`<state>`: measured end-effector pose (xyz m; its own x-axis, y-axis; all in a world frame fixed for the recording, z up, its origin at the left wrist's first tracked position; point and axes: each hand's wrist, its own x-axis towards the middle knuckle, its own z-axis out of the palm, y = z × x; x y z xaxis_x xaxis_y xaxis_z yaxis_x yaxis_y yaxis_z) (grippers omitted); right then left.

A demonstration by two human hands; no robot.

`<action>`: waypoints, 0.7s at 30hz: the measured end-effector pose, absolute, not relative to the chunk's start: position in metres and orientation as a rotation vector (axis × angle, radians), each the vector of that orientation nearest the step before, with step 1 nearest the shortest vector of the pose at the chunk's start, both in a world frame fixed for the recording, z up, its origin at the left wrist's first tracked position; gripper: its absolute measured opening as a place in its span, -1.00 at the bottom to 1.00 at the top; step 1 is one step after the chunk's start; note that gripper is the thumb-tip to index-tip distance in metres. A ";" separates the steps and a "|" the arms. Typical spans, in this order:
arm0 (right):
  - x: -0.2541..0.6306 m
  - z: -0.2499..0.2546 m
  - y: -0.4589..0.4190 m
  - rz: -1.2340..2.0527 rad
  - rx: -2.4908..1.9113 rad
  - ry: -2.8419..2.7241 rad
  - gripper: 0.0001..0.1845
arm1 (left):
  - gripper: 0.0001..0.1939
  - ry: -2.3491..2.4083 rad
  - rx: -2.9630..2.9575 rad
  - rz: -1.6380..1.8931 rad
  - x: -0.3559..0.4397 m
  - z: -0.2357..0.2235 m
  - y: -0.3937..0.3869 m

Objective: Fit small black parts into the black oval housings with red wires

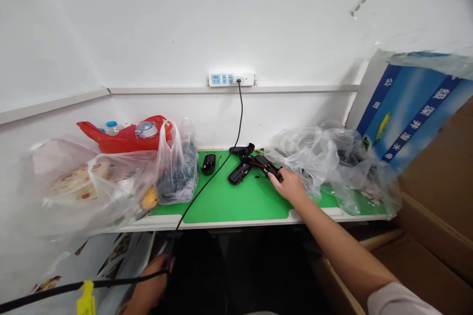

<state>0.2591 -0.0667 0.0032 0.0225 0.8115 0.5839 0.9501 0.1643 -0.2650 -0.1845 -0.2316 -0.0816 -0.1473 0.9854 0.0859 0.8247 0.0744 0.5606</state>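
Note:
My right hand (288, 185) reaches over a green desk mat (236, 206), its fingertips touching a black plastic device with red wires (266, 166). Several similar black pieces (239, 173) lie in a tangle just left of it, and a small black computer mouse (208, 164) sits further left. Low in the view, below the shelf edge, my left hand (151, 281) is closed around a black power cable (129, 281). The cable runs up across the mat to a white power strip (231, 79) on the wall.
Stuffed clear plastic bags (92, 187) and a red bag with a water bottle (125, 135) crowd the shelf's left side. More crumpled plastic (314, 157) lies to the right, before a tilted blue printed board (410, 108). Cardboard boxes (436, 226) stand at lower right.

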 end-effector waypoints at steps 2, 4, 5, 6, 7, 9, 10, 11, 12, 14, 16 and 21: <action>0.255 -0.004 -0.066 -0.263 -1.647 -1.790 -0.51 | -0.74 1.748 2.020 0.686 -0.150 -0.049 -0.210; 0.249 -0.009 -0.065 -0.236 -1.606 -1.784 -0.50 | -0.73 1.495 2.161 0.651 -0.110 -0.014 -0.192; 0.246 -0.010 -0.063 -0.223 -1.585 -1.782 -0.49 | -0.73 1.417 2.197 0.672 -0.092 0.002 -0.183; 0.243 -0.011 -0.061 -0.210 -1.566 -1.778 -0.49 | -0.73 1.377 2.205 0.739 -0.075 0.015 -0.173; 0.239 -0.011 -0.060 -0.195 -1.547 -1.767 -0.49 | -0.73 1.346 2.184 0.836 -0.059 0.024 -0.163; 0.233 -0.009 -0.056 -0.160 -1.498 -1.719 -0.51 | -0.79 1.286 2.027 1.073 -0.033 0.032 -0.139; 0.230 -0.006 -0.055 -0.144 -1.464 -1.683 -0.53 | -0.80 1.260 1.912 1.174 -0.022 0.033 -0.127; 0.228 -0.002 -0.055 -0.130 -1.422 -1.643 -0.55 | -0.80 1.237 1.776 1.245 -0.012 0.032 -0.115; 0.228 0.002 -0.056 -0.118 -1.373 -1.608 -0.58 | -0.79 1.208 1.631 1.293 -0.003 0.031 -0.104; 0.231 0.013 -0.060 -0.086 -1.269 -1.584 -0.65 | -0.73 1.151 1.335 1.360 0.009 0.029 -0.088; 0.242 0.024 -0.066 -0.022 -1.161 -1.640 -0.71 | -0.66 1.080 1.068 1.361 0.014 0.033 -0.077; 0.278 0.056 -0.083 0.181 -0.893 -2.004 -0.71 | -0.49 0.752 0.786 0.900 0.005 0.057 -0.076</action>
<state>0.2783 -0.0832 0.0558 -0.3278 0.6533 0.6825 0.5204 0.7278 -0.4466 0.0054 -0.0764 0.0567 0.4189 0.8792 -0.2270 -0.3802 0.3969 0.8354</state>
